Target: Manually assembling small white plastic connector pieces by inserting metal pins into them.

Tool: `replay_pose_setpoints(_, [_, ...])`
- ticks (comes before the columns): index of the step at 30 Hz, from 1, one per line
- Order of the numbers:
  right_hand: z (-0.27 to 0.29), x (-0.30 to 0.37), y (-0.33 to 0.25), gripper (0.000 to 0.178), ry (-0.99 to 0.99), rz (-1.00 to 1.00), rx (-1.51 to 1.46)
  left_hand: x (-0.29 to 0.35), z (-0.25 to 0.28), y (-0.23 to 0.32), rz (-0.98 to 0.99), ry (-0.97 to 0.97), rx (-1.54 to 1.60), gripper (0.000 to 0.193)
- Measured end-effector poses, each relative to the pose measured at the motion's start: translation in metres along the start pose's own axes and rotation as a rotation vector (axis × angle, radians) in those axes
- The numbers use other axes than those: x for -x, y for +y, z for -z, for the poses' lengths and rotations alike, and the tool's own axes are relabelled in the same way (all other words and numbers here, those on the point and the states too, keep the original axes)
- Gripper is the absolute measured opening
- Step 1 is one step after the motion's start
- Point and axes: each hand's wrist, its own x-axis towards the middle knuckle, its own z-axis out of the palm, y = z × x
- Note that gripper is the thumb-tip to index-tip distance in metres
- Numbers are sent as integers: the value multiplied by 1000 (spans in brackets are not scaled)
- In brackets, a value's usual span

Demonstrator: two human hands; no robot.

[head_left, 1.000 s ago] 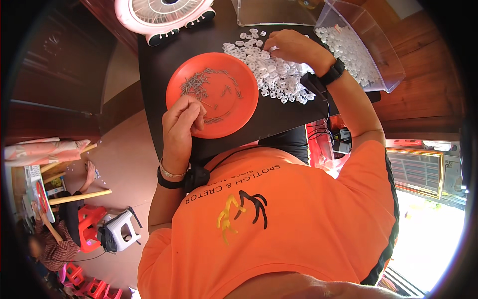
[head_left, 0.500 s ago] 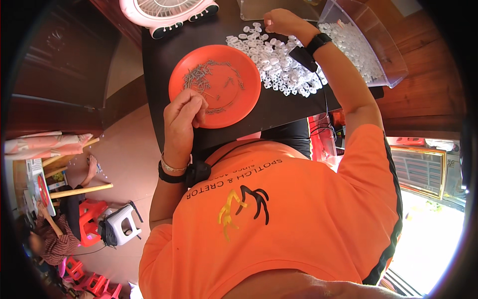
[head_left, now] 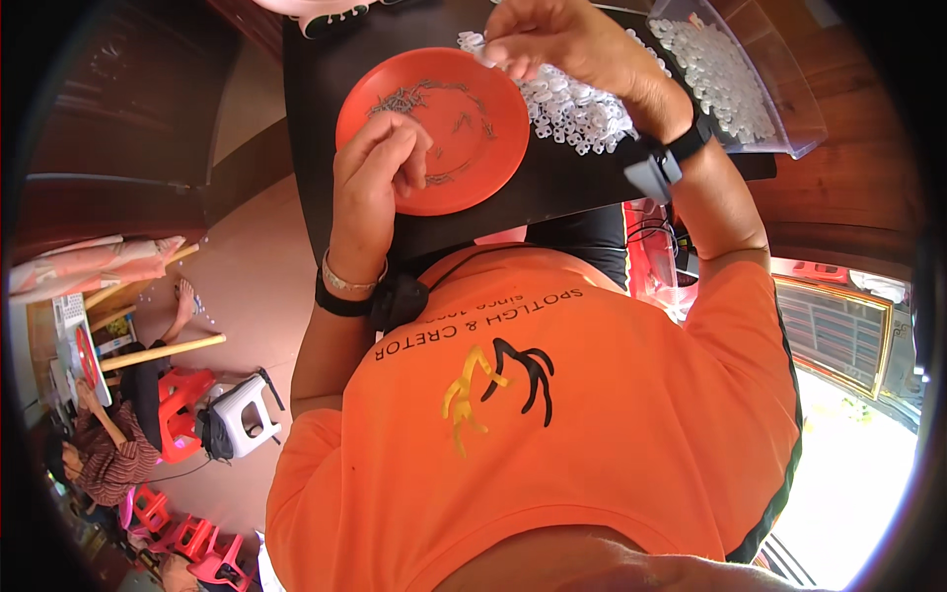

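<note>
Over the near left part of an orange-red plate (head_left: 456, 187), my left hand (head_left: 380, 163) is closed, fingers curled and thumb pressed in; whatever it pinches is too small or hidden to name. Small grey nails (head_left: 400, 100) lie on the plate, thickest toward its far left, with others in a loose ring. My right hand (head_left: 582, 47) is raised beyond the plate's far right edge. Between its thumb and fingertips sits a small white plastic piece (head_left: 483, 57). Beneath and beside that hand spreads a heap of similar white plastic pieces (head_left: 577, 116), partly covered by the hand.
At the far right stands a clear plastic bin (head_left: 789, 109) filled with white pieces. A pink fan base (head_left: 330, 15) is at the far left of the dark table (head_left: 311, 128). Left on the floor are a white stool (head_left: 247, 419), red stools (head_left: 182, 414) and another seated person (head_left: 113, 459).
My right hand has come back from the far side of the white heap toward the plate, now with a white piece at its fingertips. My left hand stays closed over the plate.
</note>
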Motion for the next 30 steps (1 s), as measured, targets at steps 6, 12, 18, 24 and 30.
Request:
replay_pose_setpoints(6, [-56,4,-5,12,-8,77,348,-2,-3,1,30,-41,82,26])
replay_pose_setpoints(12, [-69,-1,5,12,-33,255,332,3,7,-8,78,8,209,23])
replay_pose_setpoints(18, [-72,0,3,11,-84,182,260,6,5,-6,73,12,169,21])
replay_pose_setpoints(24, [-72,-2,7,11,-118,247,202,8,6,-8,-16,12,24,20])
replay_pose_setpoints(30, [-63,3,24,13,-6,328,779,9,8,-11,24,111,138,20])
